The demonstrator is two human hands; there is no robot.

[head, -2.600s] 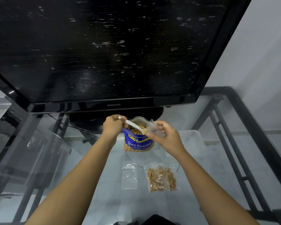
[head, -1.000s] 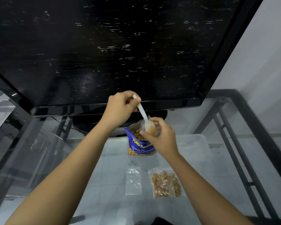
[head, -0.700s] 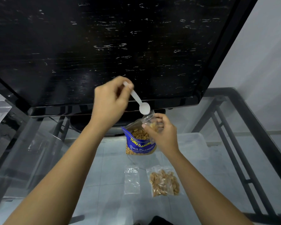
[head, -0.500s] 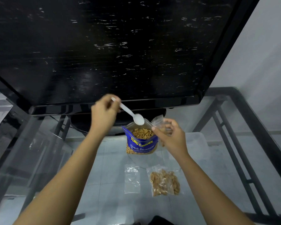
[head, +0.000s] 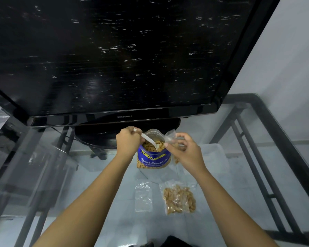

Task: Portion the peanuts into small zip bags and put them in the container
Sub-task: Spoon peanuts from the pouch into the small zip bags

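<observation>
Peanuts (head: 152, 146) fill one open blue foil pouch (head: 153, 160) standing on the glass table (head: 239, 202), where the left hand (head: 128, 142) grips one white plastic spoon (head: 149, 141) dipped into it. Beside it the right hand (head: 185, 154) pinches one small clear zip bag (head: 171, 138) open. Nearer lie two more: one empty clear zip bag (head: 143, 197) and one filled zip bag (head: 179, 199), with a translucent plastic container (head: 215, 158) at right and a black television (head: 114, 56) behind.

bare forearms, no sleeves, hands (head: 128, 139) ungloved
</observation>
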